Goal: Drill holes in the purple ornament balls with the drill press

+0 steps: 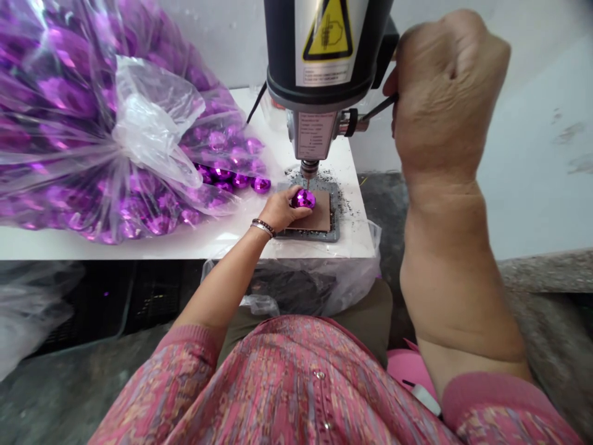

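My left hand (283, 210) grips a shiny purple faceted ball (304, 199) between thumb and fingers. The ball rests on a brown board (321, 216) that lies on the grey base (334, 232) of a drill press (324, 93). Right above the ball is the thin drill bit (308, 183); whether its tip touches the ball I cannot tell. My right hand (447, 93), raised beside the machine's head, is closed around the feed lever (380, 107), whose far end is hidden in the fist.
A large clear plastic bag (157, 117) full of purple balls covers the left of the white table (222, 244). Loose purple balls (262, 184) lie at its opening. Dark shavings (343, 201) surround the base. Another clear bag (352, 272) hangs at the table's front edge, above my lap.
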{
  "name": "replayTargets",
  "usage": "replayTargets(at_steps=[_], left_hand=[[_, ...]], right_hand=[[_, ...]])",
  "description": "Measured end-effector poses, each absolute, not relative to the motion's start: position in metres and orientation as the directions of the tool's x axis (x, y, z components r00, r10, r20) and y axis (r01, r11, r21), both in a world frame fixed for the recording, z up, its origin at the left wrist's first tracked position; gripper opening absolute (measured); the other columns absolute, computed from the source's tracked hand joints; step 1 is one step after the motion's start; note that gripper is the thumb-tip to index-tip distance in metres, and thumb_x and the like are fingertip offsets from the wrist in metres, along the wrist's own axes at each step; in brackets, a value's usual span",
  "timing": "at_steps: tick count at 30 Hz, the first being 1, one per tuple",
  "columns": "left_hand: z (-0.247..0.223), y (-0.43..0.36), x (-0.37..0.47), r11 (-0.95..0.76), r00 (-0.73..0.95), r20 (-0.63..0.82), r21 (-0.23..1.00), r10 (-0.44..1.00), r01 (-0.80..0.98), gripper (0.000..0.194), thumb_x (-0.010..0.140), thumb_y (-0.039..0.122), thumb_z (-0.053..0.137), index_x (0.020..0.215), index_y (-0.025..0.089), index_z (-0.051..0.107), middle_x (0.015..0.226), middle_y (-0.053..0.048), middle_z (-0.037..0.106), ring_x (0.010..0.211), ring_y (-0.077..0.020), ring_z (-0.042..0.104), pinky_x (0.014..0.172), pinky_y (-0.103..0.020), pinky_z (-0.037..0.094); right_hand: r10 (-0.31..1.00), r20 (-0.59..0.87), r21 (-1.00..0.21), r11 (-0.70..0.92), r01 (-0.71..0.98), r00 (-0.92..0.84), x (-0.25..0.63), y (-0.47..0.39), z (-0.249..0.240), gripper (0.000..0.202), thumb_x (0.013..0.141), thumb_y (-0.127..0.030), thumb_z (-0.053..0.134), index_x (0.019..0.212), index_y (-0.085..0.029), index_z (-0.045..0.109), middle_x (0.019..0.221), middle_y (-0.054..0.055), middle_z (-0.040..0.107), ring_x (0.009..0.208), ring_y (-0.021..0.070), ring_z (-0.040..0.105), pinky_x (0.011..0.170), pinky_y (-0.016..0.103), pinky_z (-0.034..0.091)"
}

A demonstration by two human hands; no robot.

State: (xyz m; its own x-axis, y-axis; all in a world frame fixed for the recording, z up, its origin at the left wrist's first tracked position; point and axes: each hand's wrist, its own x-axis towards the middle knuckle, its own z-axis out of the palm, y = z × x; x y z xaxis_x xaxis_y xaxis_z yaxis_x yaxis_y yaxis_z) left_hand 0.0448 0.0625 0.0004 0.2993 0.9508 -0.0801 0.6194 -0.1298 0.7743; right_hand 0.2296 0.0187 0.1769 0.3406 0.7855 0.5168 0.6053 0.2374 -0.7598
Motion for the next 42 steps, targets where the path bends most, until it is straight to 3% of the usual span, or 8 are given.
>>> replayTargets(at_steps=[8,14,17,23,33,42], left_hand=[[-0.003,0.054,0.045,-0.124,0.28,-0.06,0.796,0.958,0.592,0.074,0.074,0.029,0.086,0.145,0.016,0.067,0.117,-0.005,0.079,0.102,-0.0225,0.071,0.099,-0.034,0.055],[-0.003,0.051,0.051,-0.169,0.296,-0.031,0.763,0.955,0.624,0.069,0.078,0.024,0.083,0.144,0.016,0.066,0.127,-0.007,0.078,0.114,-0.0244,0.071,0.105,-0.033,0.053],[-0.004,0.051,0.055,-0.215,0.309,0.006,0.728,0.951,0.65,0.063,0.078,0.024,0.083,0.139,0.018,0.069,0.128,-0.007,0.077,0.119,-0.0262,0.07,0.106,-0.033,0.052],[-0.004,0.051,0.059,-0.204,0.308,-0.015,0.718,0.951,0.666,0.062,0.079,0.027,0.083,0.14,0.02,0.069,0.125,-0.007,0.077,0.116,-0.0285,0.071,0.104,-0.035,0.054],[-0.006,0.052,0.059,-0.192,0.295,-0.013,0.731,0.956,0.655,0.067,0.077,0.027,0.085,0.142,0.02,0.069,0.126,-0.007,0.077,0.117,-0.0301,0.071,0.106,-0.038,0.055],[-0.007,0.052,0.058,-0.184,0.312,-0.024,0.764,0.95,0.619,0.064,0.08,0.028,0.084,0.141,0.017,0.068,0.125,-0.009,0.078,0.116,-0.0292,0.071,0.104,-0.037,0.054]], right_hand=[[0.73,0.575,-0.758,0.304,0.578,0.37,0.228,0.016,0.155,0.03,0.1,-0.025,0.043,0.073,-0.016,0.035,0.066,-0.004,0.041,0.063,-0.0005,0.032,0.068,0.02,0.026],[0.647,0.633,-0.747,0.367,0.554,0.426,0.225,0.004,0.124,0.021,0.095,-0.022,0.046,0.076,-0.015,0.038,0.065,-0.006,0.039,0.06,-0.0014,0.033,0.066,0.017,0.031],[0.625,0.658,-0.729,0.39,0.563,0.42,0.226,0.003,0.115,0.022,0.095,-0.028,0.047,0.078,-0.015,0.04,0.064,-0.006,0.042,0.058,-0.0007,0.036,0.064,0.018,0.033],[0.607,0.695,-0.693,0.425,0.583,0.385,0.23,0.003,0.109,0.034,0.097,-0.043,0.048,0.08,-0.015,0.042,0.067,-0.006,0.045,0.059,-0.0012,0.04,0.062,0.018,0.034],[0.584,0.719,-0.668,0.435,0.604,0.375,0.231,0.001,0.103,0.034,0.097,-0.043,0.049,0.08,-0.014,0.045,0.068,-0.005,0.046,0.06,-0.0009,0.042,0.064,0.019,0.036],[0.509,0.775,-0.61,0.448,0.654,0.375,0.231,-0.006,0.08,0.035,0.095,-0.046,0.051,0.085,-0.012,0.055,0.078,0.0,0.059,0.073,0.0019,0.054,0.071,0.02,0.043]])
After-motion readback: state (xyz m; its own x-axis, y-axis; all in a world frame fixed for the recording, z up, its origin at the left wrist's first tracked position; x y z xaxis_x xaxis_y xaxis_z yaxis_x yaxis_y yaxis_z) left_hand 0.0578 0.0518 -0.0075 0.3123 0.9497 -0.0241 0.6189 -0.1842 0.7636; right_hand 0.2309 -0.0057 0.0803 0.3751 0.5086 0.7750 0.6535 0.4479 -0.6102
